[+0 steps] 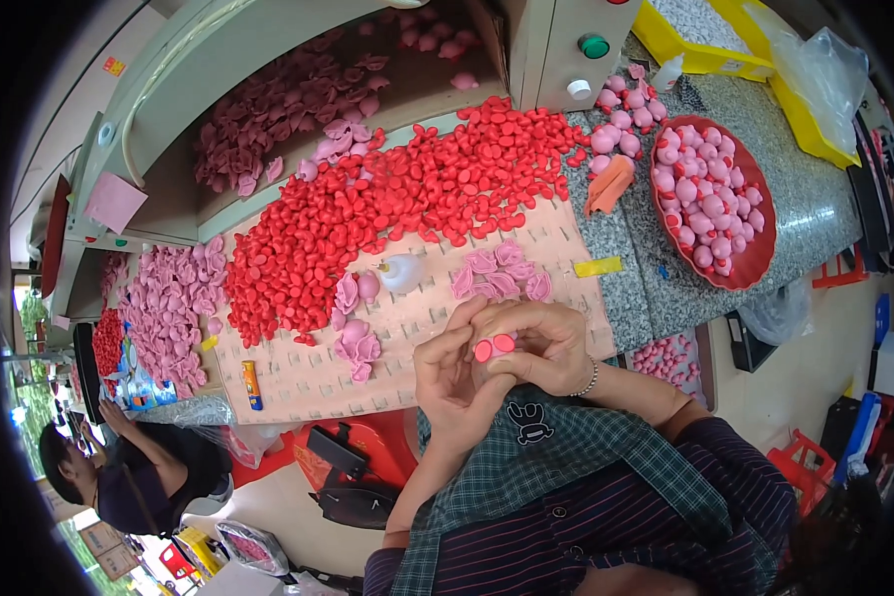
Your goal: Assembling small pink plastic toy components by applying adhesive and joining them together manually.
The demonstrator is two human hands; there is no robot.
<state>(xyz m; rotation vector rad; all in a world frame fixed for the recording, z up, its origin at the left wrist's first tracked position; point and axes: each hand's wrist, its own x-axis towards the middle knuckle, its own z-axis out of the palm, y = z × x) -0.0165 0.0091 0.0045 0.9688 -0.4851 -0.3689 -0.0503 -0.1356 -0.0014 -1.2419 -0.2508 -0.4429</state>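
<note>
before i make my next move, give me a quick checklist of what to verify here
1. Small piece with two red ovals held: ok, the left hand and right hand both grip it.
2. Both ovals visible: ok, side by side.
3. Ovals firmly fixed: cannot tell.
4. Bare mat just beyond the hands: not ok, pink petal-like pieces lie there.
5. White bottle apart from the hands: ok.
6. Red bowl holding pink balls: ok, off to the right.
</note>
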